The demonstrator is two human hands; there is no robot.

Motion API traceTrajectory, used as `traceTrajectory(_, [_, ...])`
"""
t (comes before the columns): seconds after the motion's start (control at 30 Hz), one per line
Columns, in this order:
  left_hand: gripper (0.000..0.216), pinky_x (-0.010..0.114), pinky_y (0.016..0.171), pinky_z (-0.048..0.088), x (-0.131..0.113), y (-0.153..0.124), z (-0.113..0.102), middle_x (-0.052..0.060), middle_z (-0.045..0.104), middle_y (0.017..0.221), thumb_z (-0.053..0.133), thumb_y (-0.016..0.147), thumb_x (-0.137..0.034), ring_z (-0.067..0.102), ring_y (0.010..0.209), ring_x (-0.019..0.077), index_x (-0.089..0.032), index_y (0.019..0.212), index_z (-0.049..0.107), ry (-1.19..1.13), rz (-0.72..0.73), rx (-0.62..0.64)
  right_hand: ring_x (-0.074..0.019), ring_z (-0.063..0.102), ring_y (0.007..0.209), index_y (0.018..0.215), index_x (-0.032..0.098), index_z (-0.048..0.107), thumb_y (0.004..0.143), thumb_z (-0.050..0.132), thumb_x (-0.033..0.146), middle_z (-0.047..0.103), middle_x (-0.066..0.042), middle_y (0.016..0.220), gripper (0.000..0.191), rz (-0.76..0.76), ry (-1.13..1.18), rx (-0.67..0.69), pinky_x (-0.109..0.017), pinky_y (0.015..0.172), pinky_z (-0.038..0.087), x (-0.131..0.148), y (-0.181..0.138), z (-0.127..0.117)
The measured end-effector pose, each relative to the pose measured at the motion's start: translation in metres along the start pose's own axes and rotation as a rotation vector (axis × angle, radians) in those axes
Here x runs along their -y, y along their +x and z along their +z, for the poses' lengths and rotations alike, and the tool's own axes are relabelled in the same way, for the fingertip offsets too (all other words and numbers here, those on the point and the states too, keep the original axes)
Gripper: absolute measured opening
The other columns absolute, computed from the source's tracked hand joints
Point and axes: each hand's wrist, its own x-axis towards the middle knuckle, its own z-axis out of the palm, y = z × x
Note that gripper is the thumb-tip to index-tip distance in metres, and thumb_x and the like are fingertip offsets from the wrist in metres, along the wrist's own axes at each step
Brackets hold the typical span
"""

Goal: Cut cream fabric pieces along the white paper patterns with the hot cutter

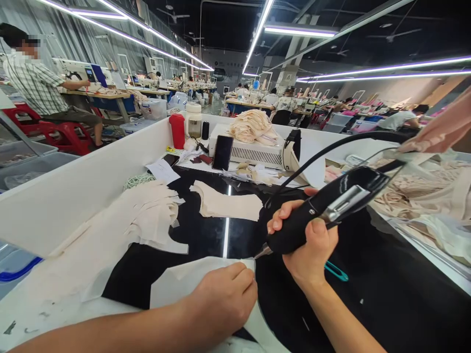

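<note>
Hands (228, 295) hold a tubular black tool (312, 211) and smooth pale cloth (172, 287).

Bright tube lights (300, 31) line the dark ceiling (228, 24) beside grey curtains (69, 41).

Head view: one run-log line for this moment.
left hand: holds pale sheet | right hand: grips black tool, tip by sheet's corner

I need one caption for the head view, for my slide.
Right hand grips a black handheld tool, its tip near pale fabric held by the left hand.
</note>
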Motion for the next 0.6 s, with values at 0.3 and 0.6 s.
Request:
traceTrajectory(0.3, [0.020,0.029,0.072,0.055,0.0004,-0.0012,-0.0011,0.006,0.060,0.088,0.049,0.093,0.002,0.060,0.082,0.0202,-0.013,0.089,0.060,-0.021,-0.030,0.008,-0.0127,0.056,0.052,0.110,0.027,0.058,0.080,0.081,0.055,0.063,0.005,0.075,0.047,0.012,0.010,0.026,-0.027,0.046,0.051,-0.0007,-0.0078,0.0004])
traceTrajectory(0.6, [0.020,0.033,0.099,0.057,0.0013,-0.0019,0.0015,0.012,0.069,0.113,0.048,0.098,-0.001,0.066,0.110,0.0227,-0.013,0.095,0.064,-0.017,-0.075,-0.050,-0.0130,0.057,0.053,0.110,0.027,0.056,0.081,0.080,0.054,0.061,0.005,0.077,0.046,-0.013,-0.015,0.034,-0.028,0.046,0.051,-0.0041,-0.0091,-0.0010])
